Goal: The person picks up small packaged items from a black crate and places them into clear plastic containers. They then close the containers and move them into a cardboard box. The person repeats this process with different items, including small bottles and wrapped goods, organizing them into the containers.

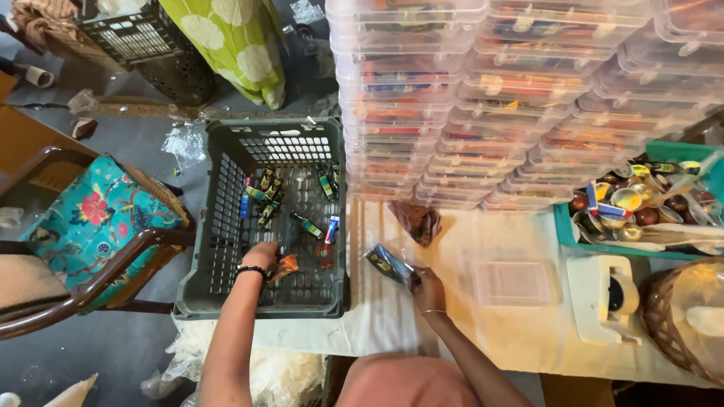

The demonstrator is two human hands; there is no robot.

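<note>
My left hand (262,256) reaches into a dark grey plastic crate (219,218) and closes on a small orange packet (285,265). Several small wrapped packets (265,196) lie scattered on the crate's floor further in. My right hand (427,288) rests on the white-covered table (467,324) and holds a small clear-wrapped packet (388,264) with dark contents. A black band sits on my left wrist, a thin bangle on the right.
Stacks of clear lidded boxes (483,98) fill the table's far side. A clear lid (514,283), a white tape dispenser (607,298), a teal tray of round items (641,207) and a wicker basket (682,316) lie right. A cushioned wooden chair (90,226) stands left.
</note>
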